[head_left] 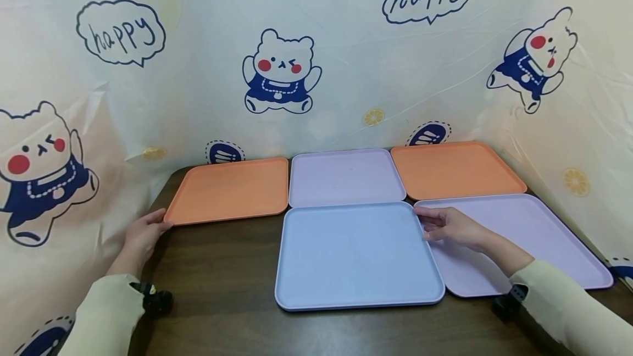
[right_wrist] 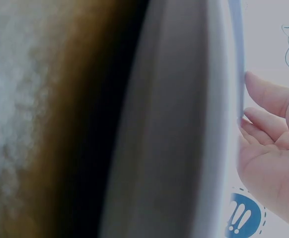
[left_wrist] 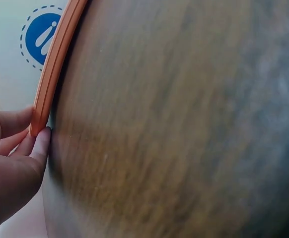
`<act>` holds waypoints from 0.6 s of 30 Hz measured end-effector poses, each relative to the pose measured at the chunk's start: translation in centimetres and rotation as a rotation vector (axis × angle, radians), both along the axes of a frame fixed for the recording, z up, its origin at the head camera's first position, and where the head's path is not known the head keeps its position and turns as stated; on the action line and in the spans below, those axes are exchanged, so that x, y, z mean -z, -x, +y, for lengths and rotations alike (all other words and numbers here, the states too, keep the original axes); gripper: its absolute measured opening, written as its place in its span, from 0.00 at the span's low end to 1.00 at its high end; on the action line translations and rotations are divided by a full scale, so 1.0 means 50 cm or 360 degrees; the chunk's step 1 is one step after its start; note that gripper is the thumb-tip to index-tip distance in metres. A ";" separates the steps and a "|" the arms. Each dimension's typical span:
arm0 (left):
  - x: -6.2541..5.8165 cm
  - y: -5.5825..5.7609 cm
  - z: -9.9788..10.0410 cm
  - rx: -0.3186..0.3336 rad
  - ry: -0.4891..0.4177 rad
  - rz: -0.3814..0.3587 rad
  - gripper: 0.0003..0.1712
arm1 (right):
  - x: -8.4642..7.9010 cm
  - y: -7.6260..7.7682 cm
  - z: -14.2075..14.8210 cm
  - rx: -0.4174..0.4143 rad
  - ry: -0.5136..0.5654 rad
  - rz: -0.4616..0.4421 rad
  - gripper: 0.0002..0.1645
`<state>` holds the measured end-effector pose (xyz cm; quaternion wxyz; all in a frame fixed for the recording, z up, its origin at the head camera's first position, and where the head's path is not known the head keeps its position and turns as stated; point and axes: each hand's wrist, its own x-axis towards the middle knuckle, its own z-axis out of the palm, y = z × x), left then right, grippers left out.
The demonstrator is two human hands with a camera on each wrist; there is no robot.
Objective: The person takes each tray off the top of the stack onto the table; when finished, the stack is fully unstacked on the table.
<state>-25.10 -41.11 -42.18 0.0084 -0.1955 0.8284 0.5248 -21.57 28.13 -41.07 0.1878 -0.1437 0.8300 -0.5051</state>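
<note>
In the head view my left hand (head_left: pixel 143 235) is at the near left corner of an orange tray (head_left: pixel 232 188). The left wrist view shows thumb and fingers pinching the rim of that orange tray (left_wrist: pixel 55 69). My right hand (head_left: pixel 455 227) rests its fingertips against the right edge of a light blue tray (head_left: pixel 356 257), close to its far right corner. In the right wrist view the thumb (right_wrist: pixel 268 94) and fingers touch the blue edge, spaced apart. Under the right hand lies a lilac tray (head_left: pixel 534 240), partly covered by the forearm.
Another lilac tray (head_left: pixel 346 177) lies in the back row, with a second orange tray (head_left: pixel 455 169) to its right. All lie flat on the dark wooden table (head_left: pixel 217 284). Behind and beside it hangs a printed cloth (head_left: pixel 346 70) with bears.
</note>
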 end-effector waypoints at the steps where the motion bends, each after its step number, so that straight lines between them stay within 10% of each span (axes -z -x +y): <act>1: -0.001 0.001 0.001 0.0005 0.0011 0.0006 0.37 | 0.000 0.000 0.000 0.0001 -0.0001 0.0001 0.44; 18: 0.001 0.023 0.023 -0.0006 0.0467 0.0153 0.34 | -0.002 -0.001 -0.002 0.0013 0.0007 -0.0007 0.45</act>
